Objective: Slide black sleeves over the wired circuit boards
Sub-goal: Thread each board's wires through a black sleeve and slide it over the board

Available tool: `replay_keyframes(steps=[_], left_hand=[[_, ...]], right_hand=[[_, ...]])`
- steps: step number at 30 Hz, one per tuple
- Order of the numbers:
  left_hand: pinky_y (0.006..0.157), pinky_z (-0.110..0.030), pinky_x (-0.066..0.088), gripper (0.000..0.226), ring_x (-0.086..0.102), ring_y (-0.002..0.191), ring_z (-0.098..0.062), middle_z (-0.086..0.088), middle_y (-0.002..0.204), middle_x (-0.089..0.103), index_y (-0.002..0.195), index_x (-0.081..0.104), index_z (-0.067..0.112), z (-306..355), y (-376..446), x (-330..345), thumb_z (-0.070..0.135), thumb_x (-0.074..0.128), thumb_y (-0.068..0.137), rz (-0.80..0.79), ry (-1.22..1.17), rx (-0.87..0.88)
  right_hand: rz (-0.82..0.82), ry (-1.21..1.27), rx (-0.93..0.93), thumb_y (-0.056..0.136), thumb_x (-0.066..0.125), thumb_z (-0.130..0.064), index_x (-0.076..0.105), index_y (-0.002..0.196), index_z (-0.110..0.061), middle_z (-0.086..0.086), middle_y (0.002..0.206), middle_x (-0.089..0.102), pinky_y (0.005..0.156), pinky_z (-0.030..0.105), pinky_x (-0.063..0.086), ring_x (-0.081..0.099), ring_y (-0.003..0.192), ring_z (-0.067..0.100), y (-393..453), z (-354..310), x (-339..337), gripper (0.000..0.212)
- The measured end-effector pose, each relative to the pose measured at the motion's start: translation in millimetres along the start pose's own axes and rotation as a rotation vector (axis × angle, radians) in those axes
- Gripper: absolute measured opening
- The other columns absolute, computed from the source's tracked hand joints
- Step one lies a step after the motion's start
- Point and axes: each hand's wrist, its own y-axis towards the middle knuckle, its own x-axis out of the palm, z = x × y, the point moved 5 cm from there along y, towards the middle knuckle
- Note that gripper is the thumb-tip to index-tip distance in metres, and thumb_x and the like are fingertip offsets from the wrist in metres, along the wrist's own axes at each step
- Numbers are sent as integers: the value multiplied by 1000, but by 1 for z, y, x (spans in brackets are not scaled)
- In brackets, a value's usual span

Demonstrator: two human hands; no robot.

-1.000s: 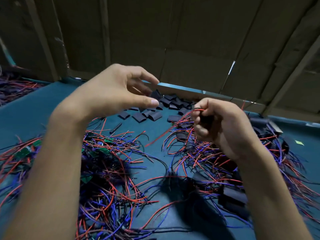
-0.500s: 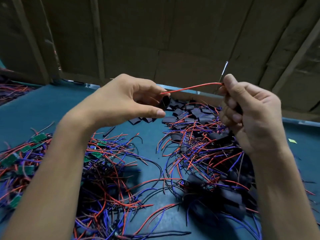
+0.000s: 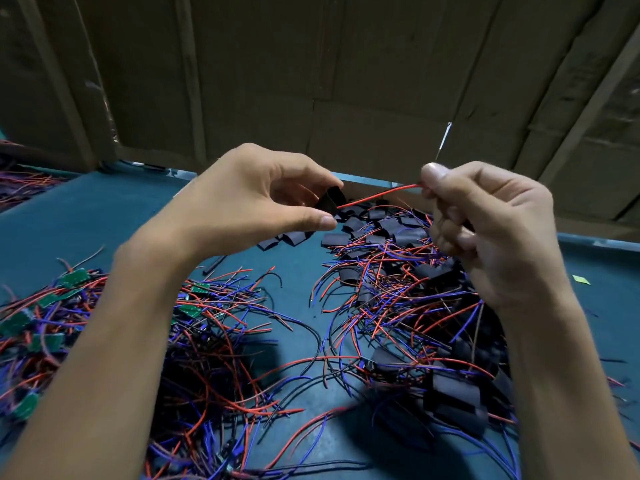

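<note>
Black sleeve (image 3: 330,201) at red wire (image 3: 379,194) tip

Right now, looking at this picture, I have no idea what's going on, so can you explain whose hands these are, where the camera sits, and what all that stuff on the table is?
The camera is worn on a person's head, looking down at their own bare hands. The left hand pinches a black sleeve. The right hand pinches a red wire that runs across to the sleeve. On the teal table lie loose black sleeves, a tangle of wires with bare green circuit boards on the left, and a pile of boards already sleeved on the right. Cardboard stands behind.
</note>
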Motion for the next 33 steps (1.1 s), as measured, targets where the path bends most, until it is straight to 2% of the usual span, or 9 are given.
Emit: replay_keyframes(steps=[3, 5, 9, 12, 16, 20, 23, 29, 33], left_hand=[[81, -28, 57, 26, 71, 84, -8, 3, 93, 76, 106, 77, 13, 16, 2, 5, 19, 82, 81, 84, 162, 169], [72, -30, 54, 16, 70, 78, -11, 0, 87, 75, 100, 78, 11, 23, 3, 10, 16, 81, 84, 116, 255, 263], [73, -20, 51, 15, 68, 77, -10, 0, 86, 74, 97, 79, 8, 14, 3, 1, 10, 81, 83, 171, 337, 260], [78, -26, 54, 17, 69, 80, -12, -1, 88, 74, 99, 79, 9, 3, -2, -10, 6, 80, 83, 180, 383, 221], [81, -38, 56, 28, 69, 85, -16, -4, 96, 72, 111, 76, 10, -7, -3, -17, 12, 81, 83, 146, 380, 194], [85, -40, 56, 45, 69, 93, -17, -5, 103, 71, 124, 70, 10, -2, -1, -3, 16, 83, 81, 60, 385, 233], [84, -39, 55, 40, 69, 93, -17, -4, 104, 72, 121, 72, 10, 4, 3, 14, 12, 82, 82, -7, 407, 290], [86, -35, 55, 38, 69, 95, -16, -4, 105, 71, 122, 72, 11, 8, 5, 20, 14, 80, 84, -8, 367, 325], [86, -31, 58, 44, 70, 96, -14, -5, 106, 71, 124, 70, 9, 9, 5, 19, 15, 82, 82, 35, 283, 318]], right_hand=[[-80, -282, -78, 86, 79, -34, 74, 73, -17, -9, 51, 50, 44, 20, 29, 37, 44, 6, -5, 0, 21, 21], [-127, -363, -48, 86, 79, -38, 68, 77, -20, -12, 54, 54, 47, 18, 33, 42, 47, 2, -8, 9, 39, 23], [-193, -181, 304, 79, 84, -34, 60, 99, -16, -6, 67, 65, 42, 21, 37, 53, 51, 9, -8, 31, 46, 36], [-205, -123, 422, 68, 84, -27, 62, 103, -8, 9, 72, 70, 39, 21, 33, 49, 49, 15, -6, 30, 24, 46], [-161, -135, 338, 68, 81, -23, 78, 83, -7, 11, 71, 69, 39, 17, 28, 50, 49, 9, -2, 22, 1, 23], [-192, -77, 283, 69, 82, -20, 81, 83, -8, 6, 67, 69, 39, 15, 29, 47, 48, 8, -2, 23, 13, 18], [-184, -36, 247, 78, 81, -12, 82, 83, -12, 8, 70, 67, 40, 13, 32, 48, 49, 7, -2, 27, 26, 5], [-95, 100, 235, 84, 78, -6, 80, 86, -10, 9, 76, 70, 40, 15, 31, 49, 51, 8, 0, 29, 25, 5], [-54, 63, 191, 85, 78, -8, 78, 88, -12, 10, 78, 71, 41, 16, 32, 50, 53, 9, 1, 27, 21, 5]])
